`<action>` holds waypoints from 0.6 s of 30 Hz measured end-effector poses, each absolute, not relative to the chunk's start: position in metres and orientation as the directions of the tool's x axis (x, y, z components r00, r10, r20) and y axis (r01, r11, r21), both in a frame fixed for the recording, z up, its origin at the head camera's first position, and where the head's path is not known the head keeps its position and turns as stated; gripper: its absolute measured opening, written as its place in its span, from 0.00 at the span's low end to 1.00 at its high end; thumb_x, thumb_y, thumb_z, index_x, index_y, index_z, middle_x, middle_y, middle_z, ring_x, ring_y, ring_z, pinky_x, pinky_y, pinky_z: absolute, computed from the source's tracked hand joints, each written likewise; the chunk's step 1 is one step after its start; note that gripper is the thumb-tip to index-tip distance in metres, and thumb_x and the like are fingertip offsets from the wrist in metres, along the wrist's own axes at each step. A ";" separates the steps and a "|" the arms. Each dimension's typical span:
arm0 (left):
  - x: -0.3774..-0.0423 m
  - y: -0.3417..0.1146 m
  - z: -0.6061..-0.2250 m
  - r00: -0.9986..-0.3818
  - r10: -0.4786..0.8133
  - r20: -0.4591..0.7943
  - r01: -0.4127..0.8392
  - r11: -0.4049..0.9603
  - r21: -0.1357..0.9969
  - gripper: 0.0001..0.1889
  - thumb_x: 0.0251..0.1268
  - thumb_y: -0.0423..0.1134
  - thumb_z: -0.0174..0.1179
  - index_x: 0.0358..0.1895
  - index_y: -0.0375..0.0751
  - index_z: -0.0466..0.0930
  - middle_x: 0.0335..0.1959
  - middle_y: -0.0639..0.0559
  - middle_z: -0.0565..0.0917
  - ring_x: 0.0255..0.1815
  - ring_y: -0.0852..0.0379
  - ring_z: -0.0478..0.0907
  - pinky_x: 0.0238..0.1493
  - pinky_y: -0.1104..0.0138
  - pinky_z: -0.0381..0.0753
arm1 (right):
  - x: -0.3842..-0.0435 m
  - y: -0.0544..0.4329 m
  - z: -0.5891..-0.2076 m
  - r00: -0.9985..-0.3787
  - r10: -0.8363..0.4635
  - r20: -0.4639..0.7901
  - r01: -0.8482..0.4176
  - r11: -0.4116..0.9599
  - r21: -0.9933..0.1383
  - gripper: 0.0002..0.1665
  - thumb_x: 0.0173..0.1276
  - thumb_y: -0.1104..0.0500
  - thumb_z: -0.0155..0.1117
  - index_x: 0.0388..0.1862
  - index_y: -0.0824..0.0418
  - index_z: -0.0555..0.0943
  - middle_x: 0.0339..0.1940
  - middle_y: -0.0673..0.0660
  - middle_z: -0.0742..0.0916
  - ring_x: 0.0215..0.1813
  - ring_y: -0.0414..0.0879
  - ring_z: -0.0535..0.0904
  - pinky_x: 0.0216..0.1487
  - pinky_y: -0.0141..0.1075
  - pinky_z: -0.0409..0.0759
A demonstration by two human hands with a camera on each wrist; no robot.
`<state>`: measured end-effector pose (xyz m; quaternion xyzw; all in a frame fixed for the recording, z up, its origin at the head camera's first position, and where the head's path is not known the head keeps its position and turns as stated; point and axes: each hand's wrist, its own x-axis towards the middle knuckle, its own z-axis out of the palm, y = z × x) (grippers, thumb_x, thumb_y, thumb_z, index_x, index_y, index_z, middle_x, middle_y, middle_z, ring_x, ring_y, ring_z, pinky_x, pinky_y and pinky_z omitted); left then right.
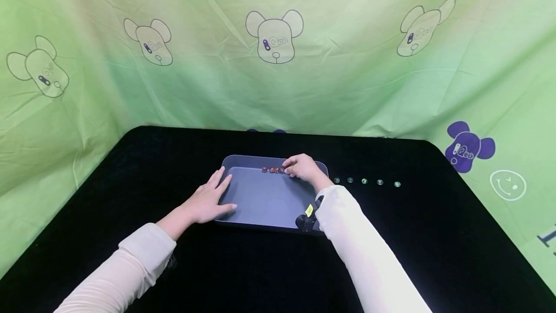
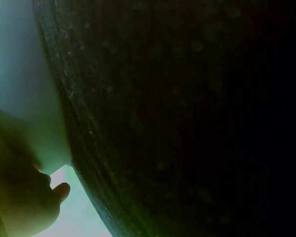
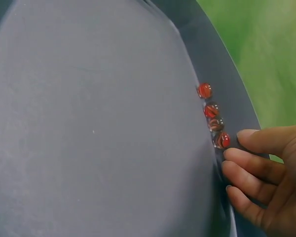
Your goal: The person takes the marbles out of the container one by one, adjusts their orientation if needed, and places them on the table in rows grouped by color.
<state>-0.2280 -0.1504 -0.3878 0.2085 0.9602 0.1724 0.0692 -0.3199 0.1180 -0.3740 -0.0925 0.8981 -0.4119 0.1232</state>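
Observation:
A shallow grey tray (image 1: 256, 199) lies on the black table. Several red-streaked glass marbles (image 3: 212, 110) sit in a line against its far wall, most of them touching; the first stands slightly apart. My right hand (image 1: 304, 168) reaches over the tray's far right part. In the right wrist view, its thumb and fingertips (image 3: 233, 154) are right beside the end marble, with no marble seen between them. My left hand (image 1: 207, 199) rests with spread fingers on the tray's left rim, thumb over the inside. The left wrist view is mostly dark, with part of that hand at lower left.
Right of the tray, several greenish glass marbles (image 1: 364, 181) form a spaced row on the black table (image 1: 417, 235). A green printed curtain (image 1: 200, 81) hangs behind and along both sides of the table.

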 end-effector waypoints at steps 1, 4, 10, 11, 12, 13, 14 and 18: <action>-0.228 -0.151 -0.388 -0.902 0.428 -0.055 0.382 0.851 0.361 0.42 0.55 0.59 0.50 0.67 0.38 0.45 0.68 0.43 0.36 0.66 0.45 0.36 0.55 0.45 0.51 | -0.320 0.118 -0.374 -0.951 -0.272 -0.148 -0.066 0.646 -0.760 0.12 0.54 0.68 0.58 0.39 0.68 0.79 0.24 0.55 0.81 0.24 0.41 0.74 0.22 0.30 0.69; -0.228 -0.151 -0.388 -0.899 0.436 -0.043 0.394 0.848 0.355 0.42 0.55 0.59 0.50 0.66 0.38 0.46 0.67 0.42 0.36 0.66 0.45 0.36 0.54 0.45 0.51 | -0.321 0.116 -0.376 -0.948 -0.275 -0.159 -0.064 0.657 -0.751 0.13 0.54 0.68 0.59 0.40 0.67 0.80 0.24 0.55 0.81 0.23 0.40 0.73 0.21 0.30 0.68; -0.230 -0.151 -0.390 -0.898 0.439 -0.043 0.397 0.847 0.352 0.42 0.55 0.60 0.49 0.66 0.37 0.46 0.67 0.42 0.36 0.66 0.45 0.36 0.55 0.46 0.51 | -0.321 0.114 -0.377 -0.945 -0.283 -0.162 -0.086 0.696 -0.713 0.12 0.53 0.68 0.59 0.39 0.66 0.80 0.21 0.55 0.81 0.23 0.40 0.73 0.19 0.30 0.66; -0.230 -0.151 -0.391 -0.898 0.437 -0.045 0.395 0.848 0.353 0.42 0.55 0.59 0.49 0.66 0.38 0.46 0.67 0.42 0.36 0.66 0.45 0.36 0.55 0.46 0.51 | -0.321 0.114 -0.376 -0.945 -0.285 -0.162 -0.090 0.700 -0.708 0.12 0.53 0.68 0.59 0.39 0.66 0.80 0.22 0.55 0.81 0.23 0.40 0.73 0.19 0.30 0.66; -0.230 -0.152 -0.391 -0.899 0.435 -0.047 0.393 0.849 0.354 0.42 0.55 0.59 0.49 0.66 0.38 0.46 0.67 0.42 0.36 0.66 0.45 0.36 0.55 0.46 0.51 | -0.321 0.114 -0.376 -0.944 -0.287 -0.161 -0.095 0.706 -0.702 0.12 0.53 0.68 0.59 0.38 0.65 0.81 0.22 0.55 0.81 0.23 0.40 0.73 0.20 0.30 0.67; -0.231 -0.151 -0.391 -0.900 0.433 -0.049 0.390 0.850 0.354 0.42 0.55 0.59 0.49 0.66 0.38 0.46 0.68 0.43 0.36 0.66 0.45 0.36 0.55 0.46 0.51 | -0.321 0.113 -0.375 -0.944 -0.289 -0.160 -0.099 0.709 -0.698 0.12 0.53 0.68 0.59 0.38 0.65 0.81 0.22 0.55 0.81 0.23 0.40 0.73 0.20 0.30 0.67; -0.231 -0.151 -0.391 -0.900 0.432 -0.050 0.389 0.851 0.353 0.42 0.55 0.59 0.49 0.66 0.38 0.46 0.68 0.43 0.36 0.66 0.45 0.36 0.55 0.46 0.51 | -0.321 0.113 -0.375 -0.944 -0.291 -0.157 -0.104 0.712 -0.695 0.12 0.53 0.68 0.59 0.38 0.65 0.81 0.22 0.55 0.81 0.23 0.40 0.73 0.20 0.30 0.67; -0.231 -0.151 -0.391 -0.901 0.431 -0.048 0.388 0.852 0.352 0.42 0.55 0.59 0.50 0.66 0.38 0.46 0.68 0.42 0.37 0.66 0.45 0.36 0.55 0.46 0.51 | -0.321 0.112 -0.375 -0.944 -0.295 -0.150 -0.114 0.715 -0.689 0.11 0.53 0.68 0.58 0.37 0.66 0.81 0.23 0.55 0.81 0.23 0.40 0.72 0.22 0.29 0.68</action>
